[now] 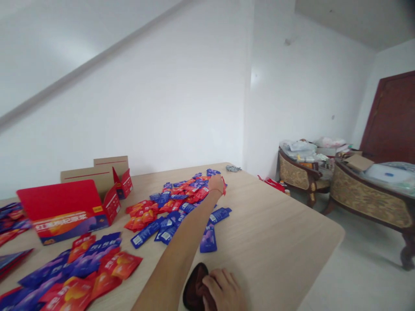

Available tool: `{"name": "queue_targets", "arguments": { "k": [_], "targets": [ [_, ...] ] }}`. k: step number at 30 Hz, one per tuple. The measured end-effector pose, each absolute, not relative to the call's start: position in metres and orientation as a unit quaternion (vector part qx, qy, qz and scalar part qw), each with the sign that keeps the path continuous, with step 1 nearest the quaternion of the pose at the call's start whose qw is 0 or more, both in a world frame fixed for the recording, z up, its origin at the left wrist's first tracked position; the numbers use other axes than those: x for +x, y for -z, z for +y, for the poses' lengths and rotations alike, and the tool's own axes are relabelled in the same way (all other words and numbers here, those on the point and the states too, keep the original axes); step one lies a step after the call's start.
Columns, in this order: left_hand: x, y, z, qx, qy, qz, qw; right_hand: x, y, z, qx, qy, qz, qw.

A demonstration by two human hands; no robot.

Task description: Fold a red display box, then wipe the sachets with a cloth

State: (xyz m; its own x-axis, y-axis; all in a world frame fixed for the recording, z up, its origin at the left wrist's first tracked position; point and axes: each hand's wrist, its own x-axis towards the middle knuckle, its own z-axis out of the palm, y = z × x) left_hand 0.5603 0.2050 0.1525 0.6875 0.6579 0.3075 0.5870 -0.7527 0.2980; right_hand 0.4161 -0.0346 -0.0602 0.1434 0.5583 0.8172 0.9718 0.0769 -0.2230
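My left hand reaches to the far end of a loose pile of blue and red sachets. Its fingers look closed round a red sachet, which shows at the hand's right side; the fingertips are partly hidden. A thin band circles that wrist. Close to me, my right hand curls its fingers over a dark brown object with a black rim, whose kind I cannot make out. Blue sachets lie just beyond it, and orange-red ones sit at the pile's left.
An open red carton stands at left, with another open carton behind it. More sachets overlap at front left. A small grey item lies near the table's far corner. Loaded armchairs stand at right.
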Motion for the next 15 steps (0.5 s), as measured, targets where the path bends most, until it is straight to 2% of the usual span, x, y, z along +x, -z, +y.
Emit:
{"name": "queue_targets", "arguments": {
  "k": [7, 11, 15],
  "targets": [
    [0.453, -0.184, 0.219, 0.858, -0.267, 0.363, 0.248, 0.404, 0.017, -0.068, -0.662, 0.135, -0.613, 0.409],
    [0.362, -0.169, 0.213, 0.832, -0.244, 0.362, 0.342, 0.4, 0.014, -0.075, -0.67, 0.137, -0.606, 0.406],
    [0.269, -0.133, 0.194, 0.826, -0.197, 0.346, 0.398, 0.405, 0.015, -0.077, -0.661, 0.129, -0.632, 0.383]
  ]
}}
